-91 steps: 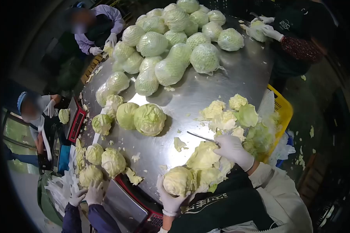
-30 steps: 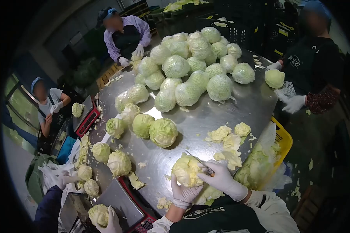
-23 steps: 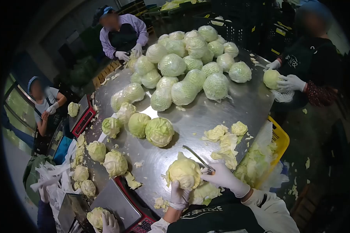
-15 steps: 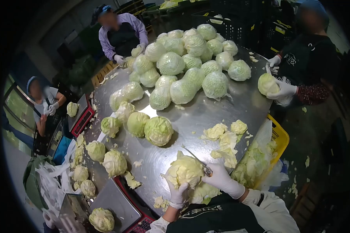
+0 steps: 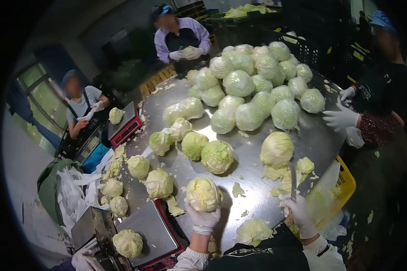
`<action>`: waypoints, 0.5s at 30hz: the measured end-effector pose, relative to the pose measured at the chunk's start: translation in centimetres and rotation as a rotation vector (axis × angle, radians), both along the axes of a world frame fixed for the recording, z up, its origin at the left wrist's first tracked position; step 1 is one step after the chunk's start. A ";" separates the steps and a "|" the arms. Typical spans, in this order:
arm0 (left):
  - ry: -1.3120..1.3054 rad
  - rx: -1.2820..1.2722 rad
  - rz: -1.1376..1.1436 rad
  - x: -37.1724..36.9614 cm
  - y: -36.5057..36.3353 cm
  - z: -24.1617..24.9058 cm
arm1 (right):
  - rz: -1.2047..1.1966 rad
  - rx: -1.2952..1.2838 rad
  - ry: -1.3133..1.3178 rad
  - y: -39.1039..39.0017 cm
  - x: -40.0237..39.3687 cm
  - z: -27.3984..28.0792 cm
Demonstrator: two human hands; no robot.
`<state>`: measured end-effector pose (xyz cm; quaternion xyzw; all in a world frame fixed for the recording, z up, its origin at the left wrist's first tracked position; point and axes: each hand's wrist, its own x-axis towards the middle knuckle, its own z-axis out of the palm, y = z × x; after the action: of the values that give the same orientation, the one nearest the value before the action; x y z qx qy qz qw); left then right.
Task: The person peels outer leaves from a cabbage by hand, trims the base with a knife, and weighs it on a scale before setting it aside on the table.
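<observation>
My left hand (image 5: 205, 219), in a white glove, grips a trimmed cabbage (image 5: 203, 193) from below, above the table's near side. In my gloved right hand (image 5: 301, 217) is a knife (image 5: 294, 180), its blade pointing up and away from me. Just beyond the blade lie loose cabbage leaves (image 5: 282, 176); a whole cabbage (image 5: 277, 149) rests against them. Between my hands, close to my apron, sits a pile of cut leaves (image 5: 253, 231). Two unwrapped green cabbages (image 5: 217, 156) stand farther off, beyond my left hand.
Many net-wrapped cabbages (image 5: 239, 83) are heaped at the far side of the metal table (image 5: 251, 185). A scale (image 5: 147, 230) bears one cabbage (image 5: 127, 243) at left. A yellow crate (image 5: 347, 183) stands right. Co-workers surround the table; another gloved hand (image 5: 87, 260) shows lower left.
My left hand has carried the cabbage left, away from the knife. My right hand has moved right with the knife. The right co-worker's cabbage now lies on the table. The view has shifted.
</observation>
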<state>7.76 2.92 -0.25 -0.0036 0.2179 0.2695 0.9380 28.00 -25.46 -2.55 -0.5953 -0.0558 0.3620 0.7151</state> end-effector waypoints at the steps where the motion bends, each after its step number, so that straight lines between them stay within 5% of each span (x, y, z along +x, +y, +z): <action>1: 0.156 0.219 0.073 -0.2 0.9 1.1 | 0.030 -0.050 -0.010 0.1 -0.3 -1.2; 4: 0.221 0.389 0.385 -1.0 5.5 3.1 | 0.146 -0.128 -0.036 0.0 -1.9 -1.7; 8: 0.431 0.764 0.479 -3.1 10.1 8.1 | 0.170 -0.106 0.004 0.9 -3.2 -1.6; 10: 0.715 0.897 0.764 -3.7 13.1 9.4 | 0.182 -0.119 -0.011 1.2 -3.3 -1.1; 15: 1.012 0.616 1.242 -5.8 25.4 6.3 | 0.177 -0.149 -0.093 -0.8 -2.7 -1.1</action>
<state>1.93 28.33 6.06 0.2532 0.4858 0.7506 0.3694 25.33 -26.25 -3.67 -0.6557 -0.1142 0.3989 0.6308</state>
